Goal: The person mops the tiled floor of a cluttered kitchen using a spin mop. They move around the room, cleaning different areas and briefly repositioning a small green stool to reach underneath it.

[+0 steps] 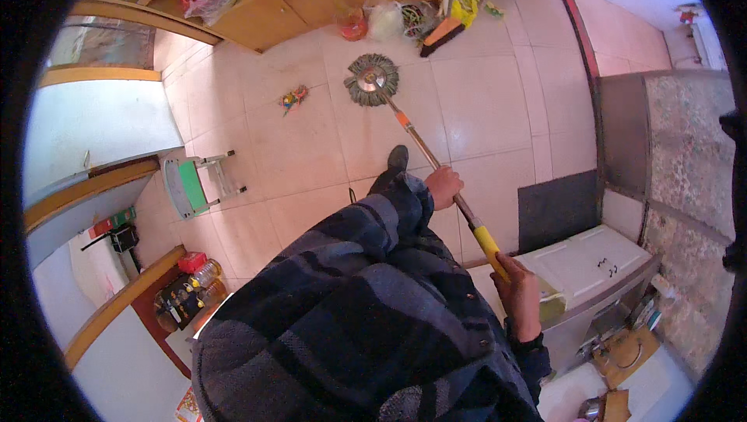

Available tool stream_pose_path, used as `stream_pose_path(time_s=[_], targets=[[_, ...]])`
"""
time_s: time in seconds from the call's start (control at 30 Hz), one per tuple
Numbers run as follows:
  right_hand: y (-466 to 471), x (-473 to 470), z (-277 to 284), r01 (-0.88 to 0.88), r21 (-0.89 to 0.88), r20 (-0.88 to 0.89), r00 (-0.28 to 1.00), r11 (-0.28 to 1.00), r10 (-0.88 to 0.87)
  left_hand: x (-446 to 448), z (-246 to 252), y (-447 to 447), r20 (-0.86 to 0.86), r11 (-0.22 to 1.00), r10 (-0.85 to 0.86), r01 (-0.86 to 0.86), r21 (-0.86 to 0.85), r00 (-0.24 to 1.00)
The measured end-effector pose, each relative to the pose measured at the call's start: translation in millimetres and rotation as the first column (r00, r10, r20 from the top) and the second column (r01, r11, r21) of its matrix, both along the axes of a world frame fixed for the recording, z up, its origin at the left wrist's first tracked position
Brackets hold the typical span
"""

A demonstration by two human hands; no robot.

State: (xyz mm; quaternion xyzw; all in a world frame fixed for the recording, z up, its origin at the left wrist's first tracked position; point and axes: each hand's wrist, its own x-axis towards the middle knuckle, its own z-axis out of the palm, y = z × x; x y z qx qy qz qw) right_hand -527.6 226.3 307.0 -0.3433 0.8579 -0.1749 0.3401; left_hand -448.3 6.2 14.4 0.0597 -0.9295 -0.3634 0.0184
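A mop with a round grey-green string head (373, 80) and a metal centre disc rests on the tiled floor ahead of me. Its copper-coloured metal pole (422, 146) slants down to the right towards my body. My left hand (444, 187) is wrapped around the middle of the pole. Lower down, my right hand (519, 293) grips the handle's end at the yellow grip sleeve (487, 242). On the floor to the left of the mop head lies a small multicoloured bundle (293, 99), too small to make out.
A green-topped folding step stool (192, 187) stands at the left. Along the far cabinet are plastic bags (385, 22) and a broom (442, 35). A dark mat (557, 209) lies at right, beside a white cabinet (586, 261). Oil bottles (207, 273) stand at lower left.
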Motion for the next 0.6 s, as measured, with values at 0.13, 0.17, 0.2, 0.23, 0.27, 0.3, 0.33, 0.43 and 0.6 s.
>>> stream_pose_path(time_s=[0.13,0.17,0.2,0.23,0.27,0.3,0.33,0.43,0.6], targets=[[-77.9,-21.9,-12.9,-0.142,-0.04,-0.052,0.989,0.989,0.14,-4.8,-5.7,-81.6,-0.012,0.998,0.064,-0.064,0.001,0.998],[-93.5,-25.5,-15.5,-0.15,-0.016,-0.054,0.987,0.989,0.149,-6.7,-9.0,-97.6,-0.001,0.997,0.08,-0.08,0.015,0.997],[-108.4,-28.1,-17.8,-0.169,-0.021,-0.064,0.984,0.985,0.167,-10.1,-12.2,-111.3,0.068,0.997,0.069,-0.066,-0.045,0.995],[-121.2,-31.8,-19.1,-0.193,-0.046,-0.078,0.979,0.98,0.189,-12.8,-15.2,-122.1,0.03,0.994,0.1,-0.098,-0.056,0.995],[-131.4,-35.7,-18.8,-0.204,-0.009,-0.098,0.974,0.979,0.202,-15.7,-18.0,-130.5,-0.008,0.99,0.127,-0.127,-0.067,0.992],[-136.1,-39.5,-15.7,-0.206,0.007,-0.09,0.974,0.979,0.206,-17.7,-19.7,-133.6,-0.047,0.986,0.148,-0.151,-0.073,0.988],[-140.9,-45.9,-12.6,-0.213,0.009,-0.091,0.973,0.977,0.213,-21.9,-22.7,-138.4,-0.005,0.988,0.13,-0.13,-0.084,0.991],[-148.2,-60.3,-8.7,-0.222,0.029,-0.073,0.972,0.975,0.224,-33.4,-31.1,-143.0,0.033,0.983,0.153,-0.149,-0.104,0.988],[-131.3,-67.1,-7.7,-0.252,0.108,-0.003,0.967,0.962,0.254,-43.2,-46.0,-126.4,0.086,0.988,0.089,-0.077,-0.135,0.992]])
